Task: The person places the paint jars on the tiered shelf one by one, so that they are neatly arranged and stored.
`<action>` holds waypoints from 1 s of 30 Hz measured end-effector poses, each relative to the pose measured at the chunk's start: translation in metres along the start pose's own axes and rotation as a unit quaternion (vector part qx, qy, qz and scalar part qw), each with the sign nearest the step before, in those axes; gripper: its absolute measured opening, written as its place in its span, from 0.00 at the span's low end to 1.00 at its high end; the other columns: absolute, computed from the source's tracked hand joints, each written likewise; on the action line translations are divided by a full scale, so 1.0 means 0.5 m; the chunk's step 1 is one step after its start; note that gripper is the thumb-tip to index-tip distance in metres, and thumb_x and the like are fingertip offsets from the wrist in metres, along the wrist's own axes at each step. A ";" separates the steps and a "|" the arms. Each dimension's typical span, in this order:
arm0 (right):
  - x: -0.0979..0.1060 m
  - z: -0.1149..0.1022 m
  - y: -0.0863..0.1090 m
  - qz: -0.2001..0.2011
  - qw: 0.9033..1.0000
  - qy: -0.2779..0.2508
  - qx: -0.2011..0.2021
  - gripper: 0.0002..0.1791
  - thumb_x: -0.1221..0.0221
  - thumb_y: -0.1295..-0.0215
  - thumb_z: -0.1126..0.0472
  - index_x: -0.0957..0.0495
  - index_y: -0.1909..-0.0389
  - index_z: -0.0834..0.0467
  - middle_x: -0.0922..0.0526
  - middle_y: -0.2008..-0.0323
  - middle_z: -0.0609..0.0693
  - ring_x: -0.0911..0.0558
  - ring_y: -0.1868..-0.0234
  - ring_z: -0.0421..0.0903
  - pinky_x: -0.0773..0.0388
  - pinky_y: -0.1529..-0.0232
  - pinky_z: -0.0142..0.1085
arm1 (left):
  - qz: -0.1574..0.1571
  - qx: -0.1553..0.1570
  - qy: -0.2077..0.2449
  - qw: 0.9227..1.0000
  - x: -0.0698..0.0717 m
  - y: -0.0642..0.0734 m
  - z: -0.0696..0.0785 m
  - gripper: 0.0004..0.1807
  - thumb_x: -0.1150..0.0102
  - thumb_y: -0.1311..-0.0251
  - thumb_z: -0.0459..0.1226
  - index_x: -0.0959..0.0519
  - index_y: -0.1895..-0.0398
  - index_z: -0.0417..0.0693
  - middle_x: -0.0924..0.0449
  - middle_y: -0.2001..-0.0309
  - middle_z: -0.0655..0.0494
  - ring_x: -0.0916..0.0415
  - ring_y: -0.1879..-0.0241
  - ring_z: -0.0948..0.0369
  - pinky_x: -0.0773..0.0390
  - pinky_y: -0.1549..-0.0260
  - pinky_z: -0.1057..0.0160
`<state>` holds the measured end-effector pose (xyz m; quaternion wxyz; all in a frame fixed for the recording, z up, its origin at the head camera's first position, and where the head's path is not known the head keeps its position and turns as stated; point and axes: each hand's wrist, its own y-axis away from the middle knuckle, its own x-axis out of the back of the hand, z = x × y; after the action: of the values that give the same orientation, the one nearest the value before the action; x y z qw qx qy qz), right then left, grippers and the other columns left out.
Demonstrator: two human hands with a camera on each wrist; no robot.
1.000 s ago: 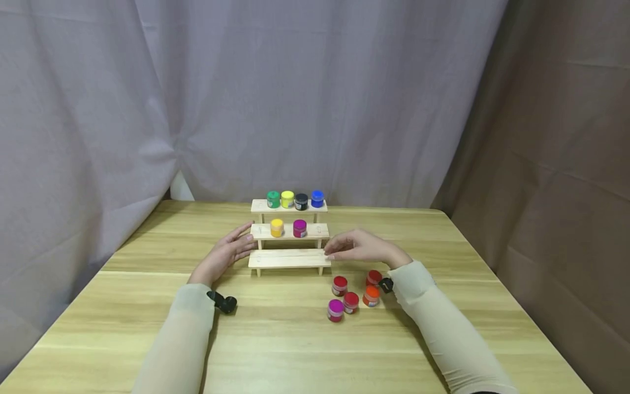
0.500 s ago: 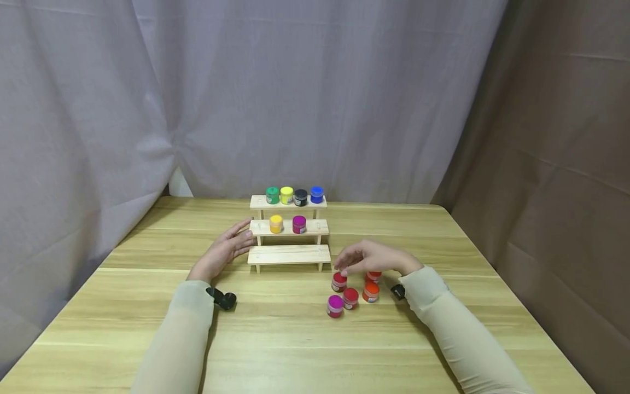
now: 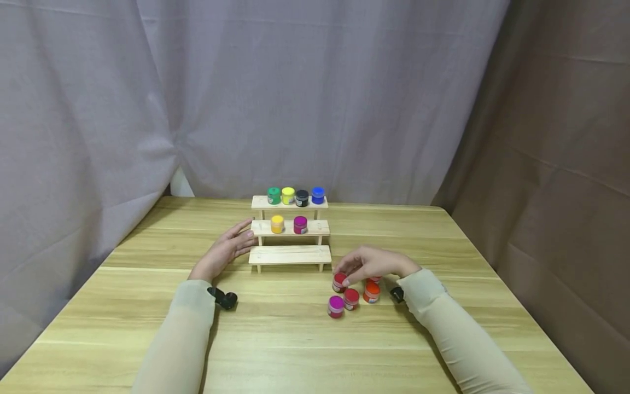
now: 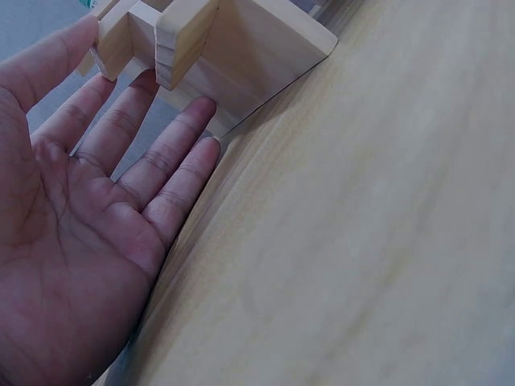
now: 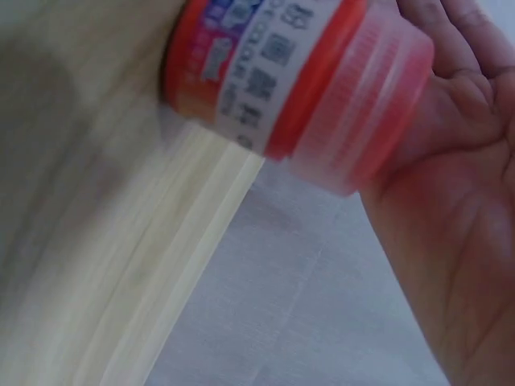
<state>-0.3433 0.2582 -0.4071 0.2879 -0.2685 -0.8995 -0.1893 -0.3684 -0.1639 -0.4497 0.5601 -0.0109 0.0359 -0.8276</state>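
My right hand (image 3: 370, 262) has its thumb and fingers around a red paint jar (image 3: 338, 284) on the table, right of the wooden three-tier stand (image 3: 290, 254). In the right wrist view an orange-red paint jar (image 5: 282, 80) fills the top, in front of the palm; the fingertips are hidden. My left hand (image 3: 223, 251) stays at the left side of the stand, fingers stretched out. Its fingertips (image 4: 203, 111) reach the wooden tier ends in the left wrist view. A yellow-orange jar (image 3: 277, 225) and a purple jar (image 3: 300, 225) stand on the middle tier.
Green (image 3: 274, 196), yellow (image 3: 287, 196), black (image 3: 302, 198) and blue (image 3: 318, 196) jars line the top tier. Near my right hand stand a magenta jar (image 3: 336, 307), another red jar (image 3: 351, 299), an orange jar (image 3: 371, 292) and a partly covered red one (image 3: 375, 279). Grey curtains hang behind the table.
My right hand has come from the right end of the bottom tier down to the loose jars and now grips a red one. The left hand keeps its place.
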 end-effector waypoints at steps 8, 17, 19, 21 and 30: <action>-0.005 0.006 0.001 -0.007 1.000 -0.018 -0.013 0.18 0.33 0.34 0.56 0.18 0.44 0.54 0.13 0.52 0.46 0.17 0.49 0.47 0.19 0.45 0.40 | 0.000 0.001 0.003 1.000 -0.001 0.002 -0.007 0.38 0.45 0.26 0.46 0.48 0.19 0.55 0.41 0.25 0.42 0.35 0.30 0.46 0.34 0.31 0.51; 0.003 0.000 0.002 -0.006 1.000 -0.015 -0.023 0.21 0.31 0.36 0.57 0.19 0.43 0.51 0.15 0.49 0.44 0.18 0.44 0.46 0.22 0.39 0.42 | -0.002 0.002 0.000 1.000 0.004 -0.005 0.001 0.38 0.46 0.26 0.47 0.49 0.19 0.55 0.41 0.25 0.42 0.35 0.30 0.46 0.34 0.30 0.50; 0.003 0.000 0.000 -0.005 1.000 -0.016 -0.023 0.20 0.32 0.36 0.57 0.18 0.43 0.51 0.15 0.49 0.44 0.18 0.45 0.46 0.22 0.39 0.41 | -0.001 0.002 -0.001 1.000 0.004 -0.006 0.002 0.37 0.46 0.26 0.47 0.48 0.19 0.56 0.41 0.25 0.43 0.35 0.30 0.46 0.34 0.30 0.51; 0.003 0.000 -0.001 -0.004 1.000 -0.012 -0.020 0.19 0.32 0.36 0.57 0.18 0.44 0.51 0.15 0.49 0.44 0.18 0.45 0.45 0.22 0.40 0.41 | -0.001 0.001 -0.002 1.000 0.005 -0.008 0.002 0.37 0.46 0.26 0.47 0.47 0.19 0.57 0.40 0.25 0.43 0.35 0.31 0.46 0.34 0.30 0.51; -0.001 0.006 -0.004 -0.008 1.000 -0.026 0.002 0.20 0.32 0.35 0.59 0.19 0.44 0.57 0.13 0.52 0.47 0.17 0.46 0.49 0.20 0.42 0.38 | -0.004 -0.001 0.001 1.000 0.003 -0.006 -0.005 0.38 0.45 0.26 0.46 0.49 0.19 0.54 0.40 0.25 0.42 0.35 0.31 0.45 0.35 0.30 0.50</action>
<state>-0.3454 0.2581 -0.4102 0.2632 -0.2653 -0.9094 -0.1828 -0.3721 -0.1642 -0.4521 0.5569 -0.0106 0.0370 -0.8297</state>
